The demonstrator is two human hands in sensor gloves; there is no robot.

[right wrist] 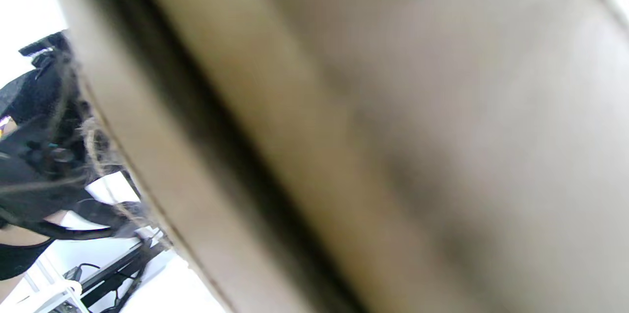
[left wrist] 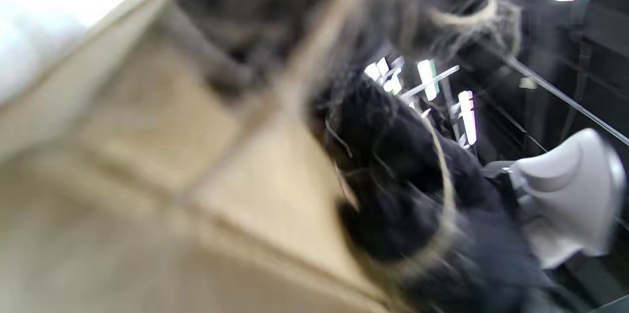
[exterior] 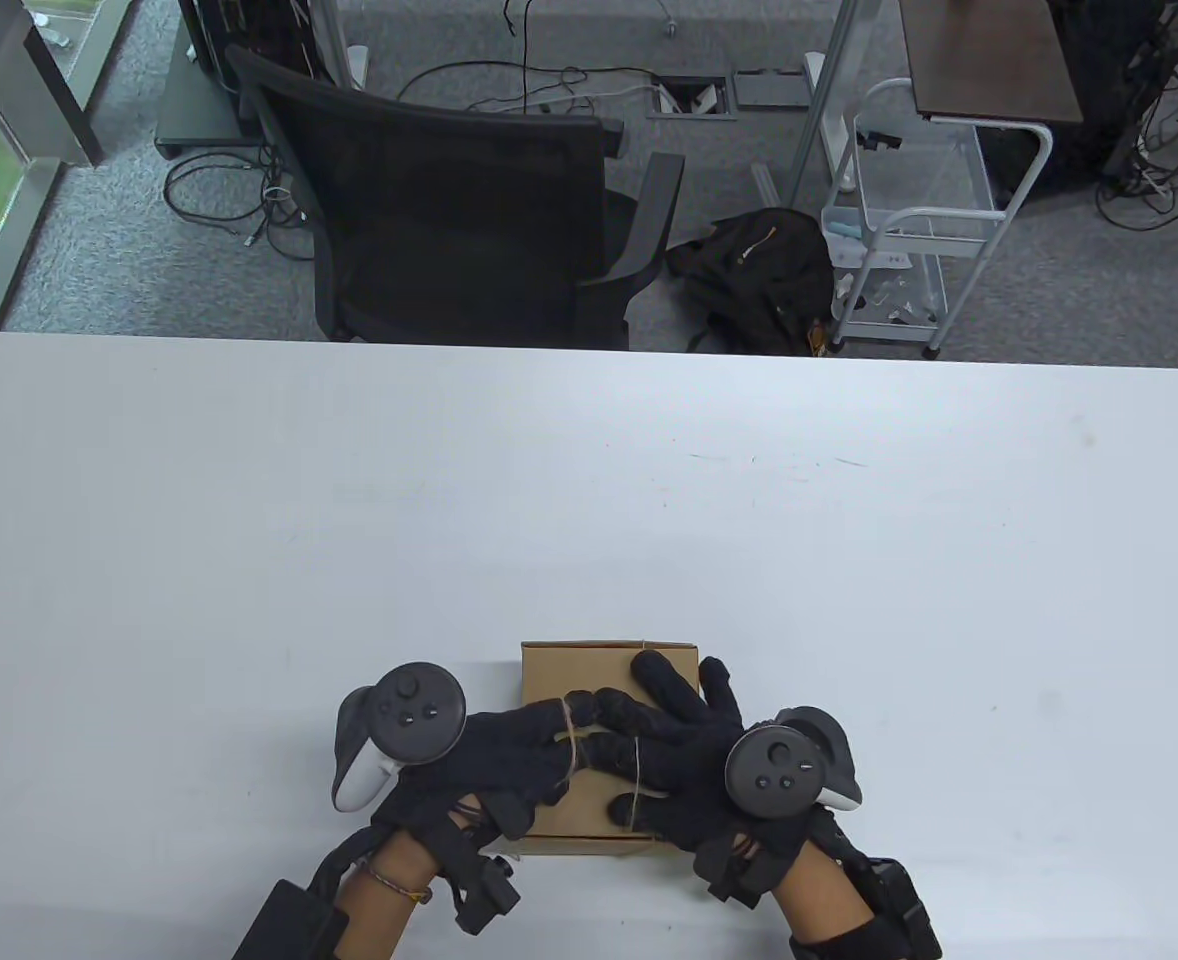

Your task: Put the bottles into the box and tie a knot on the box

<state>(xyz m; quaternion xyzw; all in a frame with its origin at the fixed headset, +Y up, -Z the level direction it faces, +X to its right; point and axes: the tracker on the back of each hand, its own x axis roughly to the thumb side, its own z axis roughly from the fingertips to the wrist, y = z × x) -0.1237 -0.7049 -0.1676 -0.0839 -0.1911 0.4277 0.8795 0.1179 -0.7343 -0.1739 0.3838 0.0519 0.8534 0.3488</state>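
Brown cardboard makes up the closed box [exterior: 589, 672], which sits on the white tabletop [exterior: 589, 500] close to its near edge, with both gloved hands laid over its top. The left hand [exterior: 509, 765] reaches in from the box's left side, its fingers [exterior: 581, 706] curled, and a thin tan string [exterior: 571, 735] crosses them; it seems to pinch that string, though the exact hold is hard to make out. The right hand [exterior: 679, 760] lies across the right half of the lid with its fingers [exterior: 664, 680] stretched out fairly straight toward the far edge, pressing on the cardboard. The string runs over the back of this hand and forms a small loop near its thumb. The two hands meet fingertip to fingertip over the middle of the lid.

In the left wrist view, blurred, the box flaps fill the lower left and the string trails across the dark glove. The right wrist view shows mostly a close, blurred wall of the box.

Beyond the tabletop stand a black office chair [exterior: 469, 200], a black backpack [exterior: 759, 275] on the floor and a white trolley [exterior: 899, 220].
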